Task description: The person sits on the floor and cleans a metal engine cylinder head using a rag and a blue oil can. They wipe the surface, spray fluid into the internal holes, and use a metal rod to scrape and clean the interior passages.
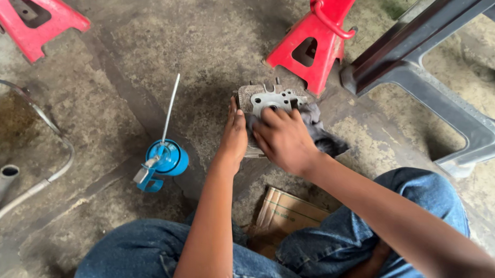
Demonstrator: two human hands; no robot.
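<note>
**Grey metal engine part under two hands on a concrete floor**

Seen from the head camera: grey cast-metal engine part with round openings, flat on the stained concrete floor, just in front of the knees in blue jeans. Left hand pressed edge-on against the part's left side, fingers straight and together, steadying rather than gripping. Right hand laid over the near half of the part, fingers bent down onto a dark grey rag, pinning it to the metal; rag trailing out to the right. Blue oil can with a long thin spout standing well to the left. Red steel jack stand just behind the part, a second red jack stand far left. Flattened brown cardboard between the legs. Grey metal frame at right.
</note>
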